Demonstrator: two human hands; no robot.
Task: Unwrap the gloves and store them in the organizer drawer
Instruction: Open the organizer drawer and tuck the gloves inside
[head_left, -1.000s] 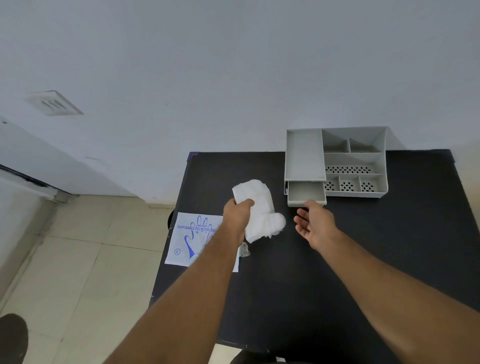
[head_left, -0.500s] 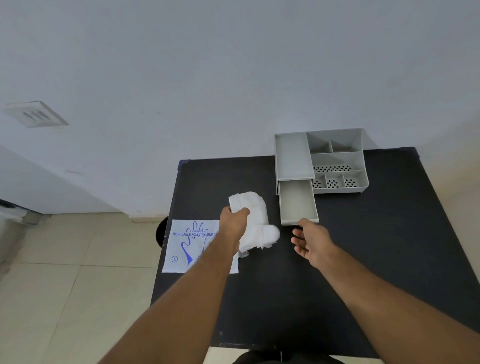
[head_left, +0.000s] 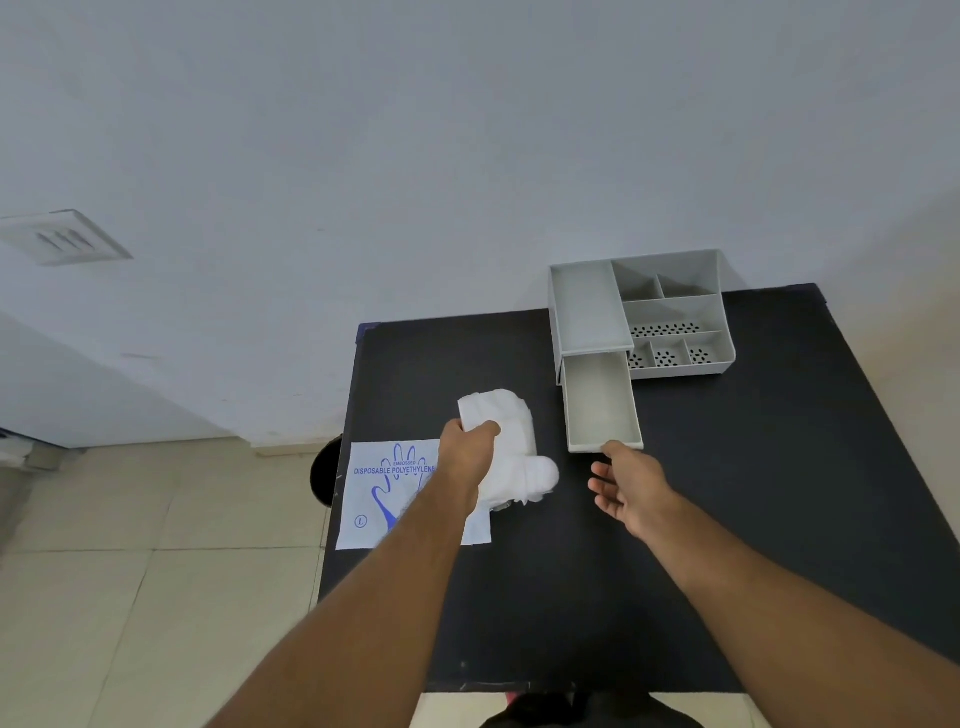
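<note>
My left hand (head_left: 470, 457) grips a folded white stack of gloves (head_left: 511, 447) just above the black table (head_left: 571, 597). The grey organizer (head_left: 670, 312) stands at the table's far side, and its drawer (head_left: 600, 402) is pulled far out toward me and looks bare inside. My right hand (head_left: 631, 486) sits palm up just in front of the drawer's front edge, with its fingertips at that edge and fingers apart. The flat white glove wrapper (head_left: 384, 493) with blue print lies at the table's left edge, partly under my left forearm.
The organizer has several open compartments, some with perforated floors (head_left: 665, 329). A white wall rises right behind the table. Tiled floor (head_left: 130, 597) lies to the left, and a dark round object (head_left: 324, 470) shows beside the table's left edge.
The drawer has slid out toward me, from barely open to far out, with my right hand drawing back along with it. My left hand has kept hold of the gloves.
</note>
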